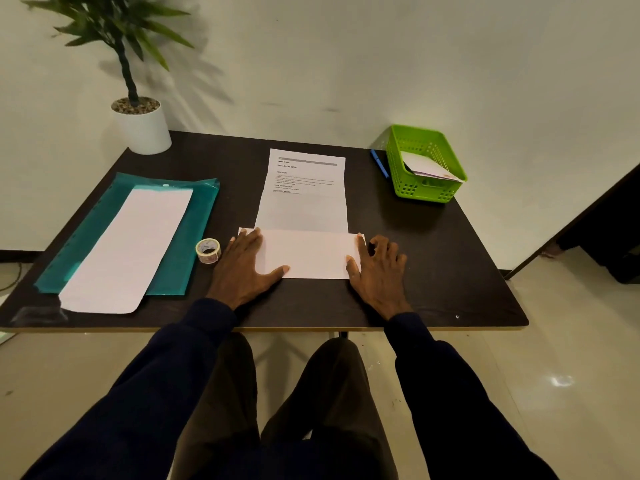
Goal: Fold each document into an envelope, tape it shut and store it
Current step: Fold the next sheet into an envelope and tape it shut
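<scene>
A printed document (304, 192) lies flat in the middle of the dark table (450, 258), its near third folded up into a white flap (311, 252). My left hand (242, 265) presses flat on the flap's left end with fingers spread. My right hand (379, 268) presses its right end, fingers straight. A roll of tape (207, 250) stands just left of my left hand. A long white envelope (128, 247) lies on a teal plastic folder (187, 237) at the left. A green basket (424, 164) at the back right holds a white envelope (429, 168).
A blue pen (379, 163) lies left of the basket. A potted plant (142, 126) stands at the table's back left corner. The wall runs close behind the table. My knees sit under the near edge.
</scene>
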